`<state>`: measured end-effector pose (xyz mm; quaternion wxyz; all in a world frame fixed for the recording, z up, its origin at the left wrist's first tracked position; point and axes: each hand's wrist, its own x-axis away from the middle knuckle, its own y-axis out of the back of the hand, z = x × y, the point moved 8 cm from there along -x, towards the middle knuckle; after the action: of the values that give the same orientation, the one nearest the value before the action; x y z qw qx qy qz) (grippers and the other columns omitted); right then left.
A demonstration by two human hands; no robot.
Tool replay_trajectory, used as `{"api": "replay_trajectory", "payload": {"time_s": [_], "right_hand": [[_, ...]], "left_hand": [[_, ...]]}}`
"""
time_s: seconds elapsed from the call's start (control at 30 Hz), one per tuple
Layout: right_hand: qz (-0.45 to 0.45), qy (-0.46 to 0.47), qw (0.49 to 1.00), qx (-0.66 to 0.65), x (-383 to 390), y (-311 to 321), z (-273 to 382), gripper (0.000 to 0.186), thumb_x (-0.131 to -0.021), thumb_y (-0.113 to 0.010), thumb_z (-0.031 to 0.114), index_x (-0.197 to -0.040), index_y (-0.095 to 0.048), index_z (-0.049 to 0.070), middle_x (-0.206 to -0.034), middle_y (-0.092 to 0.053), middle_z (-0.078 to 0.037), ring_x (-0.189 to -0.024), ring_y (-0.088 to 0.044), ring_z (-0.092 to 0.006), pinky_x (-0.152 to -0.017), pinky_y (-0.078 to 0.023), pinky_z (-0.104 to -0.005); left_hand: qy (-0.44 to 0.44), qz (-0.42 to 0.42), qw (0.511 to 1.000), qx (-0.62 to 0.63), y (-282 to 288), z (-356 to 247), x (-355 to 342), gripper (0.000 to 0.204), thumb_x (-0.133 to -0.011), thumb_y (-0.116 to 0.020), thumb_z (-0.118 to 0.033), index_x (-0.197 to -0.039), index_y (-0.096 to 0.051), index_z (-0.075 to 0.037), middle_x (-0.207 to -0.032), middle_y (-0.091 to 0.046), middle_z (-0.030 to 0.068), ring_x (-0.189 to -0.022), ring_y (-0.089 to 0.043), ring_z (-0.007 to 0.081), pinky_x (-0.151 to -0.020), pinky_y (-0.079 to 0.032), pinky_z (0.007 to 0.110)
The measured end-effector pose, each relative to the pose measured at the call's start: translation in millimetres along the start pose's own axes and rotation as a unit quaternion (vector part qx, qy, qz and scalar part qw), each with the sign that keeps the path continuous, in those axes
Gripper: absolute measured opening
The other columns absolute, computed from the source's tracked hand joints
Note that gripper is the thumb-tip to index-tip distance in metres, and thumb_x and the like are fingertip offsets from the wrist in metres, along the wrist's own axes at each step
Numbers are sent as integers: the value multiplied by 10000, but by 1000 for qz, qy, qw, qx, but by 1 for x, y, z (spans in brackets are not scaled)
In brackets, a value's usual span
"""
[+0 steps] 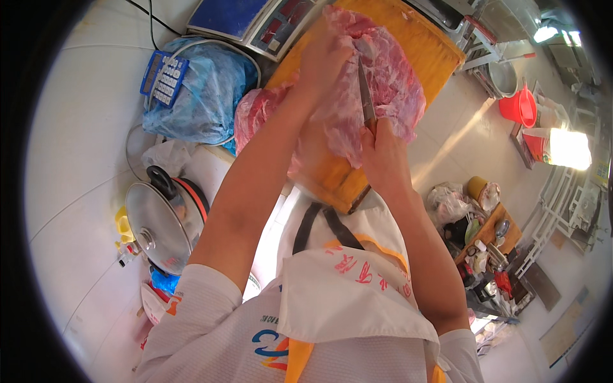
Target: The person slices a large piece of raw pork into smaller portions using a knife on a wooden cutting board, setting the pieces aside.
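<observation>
- Meat [399, 73]: a large pink-red slab with pale membrane, lying on the board [440, 54], over its middle and far part; its right edge reaches the board's right side.
- Knife [366, 96]: over the board, its blade against the meat, tip pointing away from the person.
- Right hand [385, 156]: above the board's near half, fingers wrapped round the knife's handle.
- Left hand [325, 60]: above the board's far left part, at the meat's left side and close to the knife tip; it is blurred, so whether its fingers pinch the meat or only press on it I cannot tell.
- Second piece [255, 115]: red meat at the board's left edge, partly hidden by the left forearm.
- Apron [357, 293]: white with red marks, worn by the person, at the board's near end.
- Scale [274, 29]: just beyond the board's far left side.
- Blue bag [204, 83]: left of the board, with a blue calculator [164, 78] against it.
- Lidded pot [159, 217]: left of the board and nearer the person.
- Red basin [520, 107]: well apart from the board, to its right.
</observation>
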<state>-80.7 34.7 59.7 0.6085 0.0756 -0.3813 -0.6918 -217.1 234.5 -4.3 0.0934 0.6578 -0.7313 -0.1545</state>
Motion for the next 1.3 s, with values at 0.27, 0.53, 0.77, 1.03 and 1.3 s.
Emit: {"api": "replay_trajectory", "payload": {"time_s": [0.27, 0.53, 0.77, 1.03, 1.3], "right_hand": [[100, -78, 992, -8, 57, -7, -2, 279, -1121, -562, 241, -1106, -539, -37, -924, -696, -362, -863, -651, -588, -755, -498, -604], [32, 28, 998, 42, 11, -3, 7, 298, -1121, -567, 259, -1115, -522, -36, -929, -702, -360, -893, -661, -592, -765, -499, -618], [132, -111, 985, -9, 60, -9, 3, 297, -1121, -573, 250, -1132, -514, -42, -970, -707, -367, -952, -655, -607, -818, -500, -647], [80, -64, 994, -27, 27, -20, 5, 306, -1129, -568, 267, -1204, -510, -24, -982, -719, -361, -900, -667, -597, -798, -524, -636], [109, -49, 992, -35, 53, -16, 3, 304, -1133, -549, 268, -1155, -508, -33, -924, -707, -338, -872, -677, -557, -781, -535, -585]], "left_hand": [[0, 20, 999, -47, 2, 20, -14, 565, -859, -830, -342, -1319, -735, -27, -1126, -788, 146, -1011, -746, 251, -908, -558, 342], [-12, 43, 996, -82, 2, 14, -18, 611, -862, -834, -362, -1365, -722, -36, -1150, -784, 142, -1041, -734, 249, -944, -553, 343], [-30, 62, 995, -67, 7, 17, -24, 603, -873, -839, -336, -1385, -716, -42, -1149, -776, 128, -1030, -726, 235, -936, -556, 336], [-39, 91, 992, -80, 6, 9, -27, 606, -886, -842, -317, -1417, -707, -57, -1158, -764, 110, -1016, -712, 211, -932, -557, 323], [-43, 104, 993, -22, 13, -4, -23, 611, -915, -829, -358, -1450, -705, -91, -1217, -770, 116, -1084, -728, 231, -988, -555, 323]]}}
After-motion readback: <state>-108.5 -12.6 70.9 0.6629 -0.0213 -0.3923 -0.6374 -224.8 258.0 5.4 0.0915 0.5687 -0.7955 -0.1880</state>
